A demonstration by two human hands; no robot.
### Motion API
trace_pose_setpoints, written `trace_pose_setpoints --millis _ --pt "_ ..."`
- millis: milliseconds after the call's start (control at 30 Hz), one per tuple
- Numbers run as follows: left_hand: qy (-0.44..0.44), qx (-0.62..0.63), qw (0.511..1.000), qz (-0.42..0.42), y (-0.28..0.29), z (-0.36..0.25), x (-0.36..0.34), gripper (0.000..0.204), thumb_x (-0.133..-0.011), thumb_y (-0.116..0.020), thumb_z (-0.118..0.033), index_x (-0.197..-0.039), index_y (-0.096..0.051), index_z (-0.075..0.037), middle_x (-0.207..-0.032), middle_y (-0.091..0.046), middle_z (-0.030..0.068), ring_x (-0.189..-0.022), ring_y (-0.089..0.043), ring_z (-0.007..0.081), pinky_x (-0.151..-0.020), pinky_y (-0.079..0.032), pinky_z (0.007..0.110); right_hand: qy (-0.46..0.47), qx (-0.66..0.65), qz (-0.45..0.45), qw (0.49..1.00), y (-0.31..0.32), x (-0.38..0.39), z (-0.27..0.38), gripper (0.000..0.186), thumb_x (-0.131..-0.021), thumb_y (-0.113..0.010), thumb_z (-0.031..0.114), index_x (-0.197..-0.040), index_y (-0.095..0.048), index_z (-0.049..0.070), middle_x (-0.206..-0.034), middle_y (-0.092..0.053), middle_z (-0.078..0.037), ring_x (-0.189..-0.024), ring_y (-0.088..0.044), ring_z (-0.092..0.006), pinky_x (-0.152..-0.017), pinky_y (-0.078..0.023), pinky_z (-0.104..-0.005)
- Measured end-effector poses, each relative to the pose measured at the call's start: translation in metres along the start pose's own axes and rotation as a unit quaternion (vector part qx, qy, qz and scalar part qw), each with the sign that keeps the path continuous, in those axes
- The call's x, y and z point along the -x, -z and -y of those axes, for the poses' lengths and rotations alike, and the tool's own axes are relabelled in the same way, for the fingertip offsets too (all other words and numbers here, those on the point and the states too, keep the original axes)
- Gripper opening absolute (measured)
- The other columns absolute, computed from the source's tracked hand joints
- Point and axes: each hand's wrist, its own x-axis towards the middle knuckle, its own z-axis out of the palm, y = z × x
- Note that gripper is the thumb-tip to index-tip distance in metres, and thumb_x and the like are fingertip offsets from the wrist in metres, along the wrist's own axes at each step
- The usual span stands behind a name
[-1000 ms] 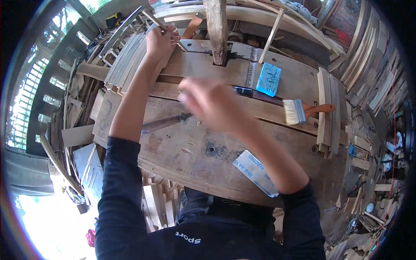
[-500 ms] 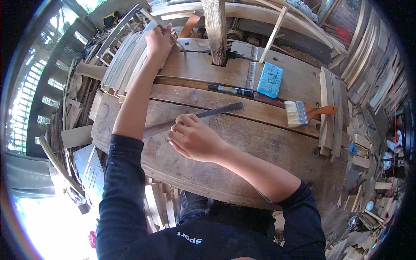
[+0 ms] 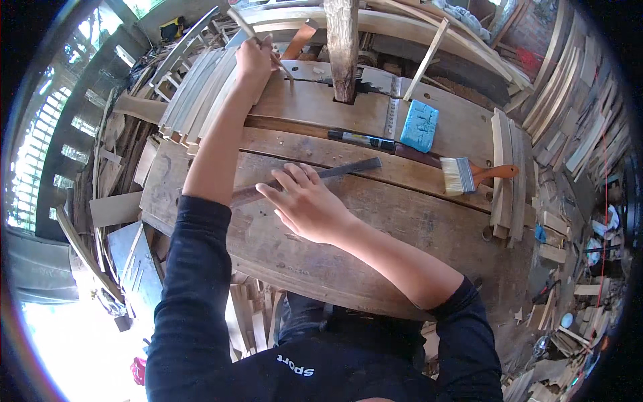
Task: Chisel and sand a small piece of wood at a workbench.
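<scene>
My left hand (image 3: pixel 256 61) is at the far left of the wooden workbench (image 3: pixel 375 221), closed around a slim wooden stick (image 3: pixel 238 21). The stick slants down to the right, its lower end near the bench top. My right hand (image 3: pixel 309 206) hovers at mid-bench with its fingers spread and nothing in them. Behind those fingers lies a long, dark, flat metal strip (image 3: pixel 348 167), partly hidden by the hand. Whether the fingertips touch it, I cannot tell. A black marker (image 3: pixel 362 139) lies beyond the strip, beside the bench's groove.
A blue block (image 3: pixel 420 126), a metal ruler (image 3: pixel 393 107) and a wide paintbrush (image 3: pixel 479 175) lie to the right. Wood strips are stacked at the bench's left (image 3: pixel 201 97) and right (image 3: pixel 502 174). A rough wooden post (image 3: pixel 342 53) rises through the bench at the back.
My right hand's curled fingers have spread apart, and the hand has lifted slightly. My left hand still grips the stick, with the stick's lower end shifted a little. The view has moved slightly.
</scene>
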Motion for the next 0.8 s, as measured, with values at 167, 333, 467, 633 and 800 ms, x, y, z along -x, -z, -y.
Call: trace_pose_setpoints --millis 167,333,467,633,800 --pt "0.051 0.123 0.988 0.073 0.044 0.03 -0.016 0.04 -0.097 -0.056 -0.028 -0.093 -0.059 0.012 -0.081 -0.07 0.0186 -0.067 -0.072 0.0259 -0.05 -0.061 0.035 0.015 0.009 0.012 1.0 0.003 -0.009 0.011 0.049 -0.088 -0.06 0.017 -0.134 -0.046 0.008 -0.126 -0.05 -0.018 -0.122 -0.046 -0.0348 -0.106 -0.033 -0.0504" --pt "0.036 0.277 0.944 0.176 0.038 0.0 0.024 0.033 -0.101 -0.047 -0.028 -0.107 -0.052 0.004 -0.091 -0.069 0.0193 -0.075 -0.07 0.0245 -0.066 -0.06 0.034 0.02 0.04 -0.008 0.999 0.003 -0.007 0.007 0.047 -0.085 -0.057 0.011 -0.131 -0.048 0.004 -0.115 -0.051 -0.015 -0.114 -0.047 -0.0318 -0.104 -0.034 -0.0466" --pt "0.084 0.408 0.852 0.316 0.059 -0.042 0.076 0.03 -0.103 -0.039 -0.024 -0.117 -0.047 0.001 -0.106 -0.065 0.0233 -0.096 -0.067 0.0318 -0.088 -0.055 0.042 0.017 0.08 0.001 0.997 0.012 -0.008 0.015 0.04 -0.089 -0.05 0.016 -0.126 -0.049 0.003 -0.106 -0.05 -0.013 -0.105 -0.046 -0.0291 -0.098 -0.034 -0.0458" --pt "0.122 0.482 0.742 0.45 0.07 -0.042 0.106 0.027 -0.101 -0.038 -0.017 -0.123 -0.044 -0.002 -0.108 -0.066 0.0208 -0.105 -0.064 0.038 -0.097 -0.048 0.046 0.014 0.089 0.028 0.996 0.013 -0.01 0.013 0.042 -0.078 -0.063 0.021 -0.115 -0.053 0.003 -0.105 -0.048 -0.012 -0.103 -0.047 -0.0291 -0.094 -0.036 -0.0411" --pt "0.139 0.551 0.691 0.446 0.063 -0.03 0.117 0.022 -0.092 -0.043 -0.011 -0.112 -0.049 -0.003 -0.095 -0.063 0.0161 -0.095 -0.064 0.0352 -0.095 -0.047 0.048 0.014 0.11 0.013 0.994 0.008 -0.012 0.01 0.039 -0.073 -0.066 0.022 -0.104 -0.054 0.002 -0.104 -0.05 -0.013 -0.101 -0.05 -0.0279 -0.089 -0.04 -0.0382"
